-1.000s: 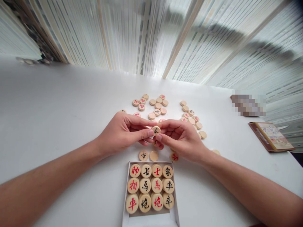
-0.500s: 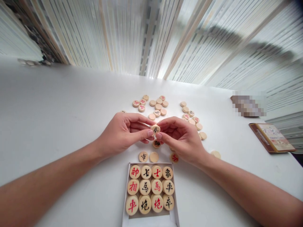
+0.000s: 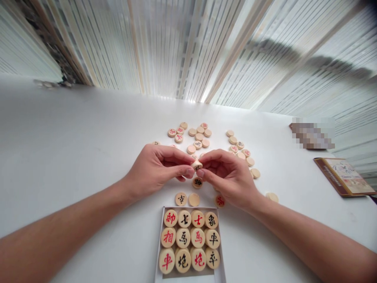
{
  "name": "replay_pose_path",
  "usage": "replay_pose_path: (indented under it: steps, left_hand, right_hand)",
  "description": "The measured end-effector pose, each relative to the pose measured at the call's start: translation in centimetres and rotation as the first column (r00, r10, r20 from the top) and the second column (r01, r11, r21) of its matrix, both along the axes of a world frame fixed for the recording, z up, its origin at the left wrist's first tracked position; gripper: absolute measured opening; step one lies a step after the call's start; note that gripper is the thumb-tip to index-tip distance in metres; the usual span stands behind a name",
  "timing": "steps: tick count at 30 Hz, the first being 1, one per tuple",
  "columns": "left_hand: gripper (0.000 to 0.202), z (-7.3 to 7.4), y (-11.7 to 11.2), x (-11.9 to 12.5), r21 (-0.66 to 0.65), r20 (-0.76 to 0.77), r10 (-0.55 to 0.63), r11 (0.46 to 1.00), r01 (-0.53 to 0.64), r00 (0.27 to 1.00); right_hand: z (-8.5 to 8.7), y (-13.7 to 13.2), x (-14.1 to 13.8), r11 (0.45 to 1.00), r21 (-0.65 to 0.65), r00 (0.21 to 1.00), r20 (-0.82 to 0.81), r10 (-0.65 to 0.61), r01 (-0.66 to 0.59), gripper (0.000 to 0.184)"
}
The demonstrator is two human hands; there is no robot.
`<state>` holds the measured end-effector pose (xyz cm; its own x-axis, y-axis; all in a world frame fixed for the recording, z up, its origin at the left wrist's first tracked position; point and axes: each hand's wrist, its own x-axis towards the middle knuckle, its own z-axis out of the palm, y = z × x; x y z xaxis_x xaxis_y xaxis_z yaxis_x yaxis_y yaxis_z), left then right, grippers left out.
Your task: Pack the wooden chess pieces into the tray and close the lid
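Note:
Between the fingertips of both hands is one round wooden xiangqi piece point(image 3: 197, 166) with a black character, tilted so its face shows only partly. My left hand point(image 3: 161, 167) pinches it from the left, thumb in front. From the right, my right hand point(image 3: 228, 173) pinches the same piece. Just below lies a piece with a black character point(image 3: 197, 182) on the table. Nearer to me, a white box point(image 3: 222, 251) holds rows of pieces with red and black characters facing up. Past its far edge lie a black-character piece point(image 3: 181, 199) and a blank-faced piece point(image 3: 193, 199).
Several loose pieces lie beyond my hands, among them a blank one point(image 3: 191, 149) and a red-character one point(image 3: 172, 133). More trail off at the right, near a blank piece point(image 3: 255, 173). A brown booklet point(image 3: 344, 177) rests on the white table point(image 3: 88, 129). String curtains point(image 3: 165, 47) hang behind.
The held piece has tipped, so its black character shows less fully than before. The whole view has shifted slightly; both hands stay together on the piece.

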<state>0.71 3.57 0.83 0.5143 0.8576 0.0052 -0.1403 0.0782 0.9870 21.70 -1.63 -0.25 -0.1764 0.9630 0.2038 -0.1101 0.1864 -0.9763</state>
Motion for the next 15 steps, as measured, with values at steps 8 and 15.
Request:
replay_pose_path:
  steps: [8,15]
  left_hand:
    - [0.017,-0.35,-0.21,0.05,0.018,0.059,0.056,0.998,-0.057,0.997]
    - [0.026,0.01,-0.05,-0.11,0.002,0.006,0.005,1.000,-0.005,1.000]
  right_hand:
    - [-0.03,-0.10,-0.07,0.999,-0.037,1.000,-0.009,-0.012,0.011,0.025]
    - [0.48,0.21,-0.03,0.990,-0.141,0.999,-0.042,-0.022,0.015,0.025]
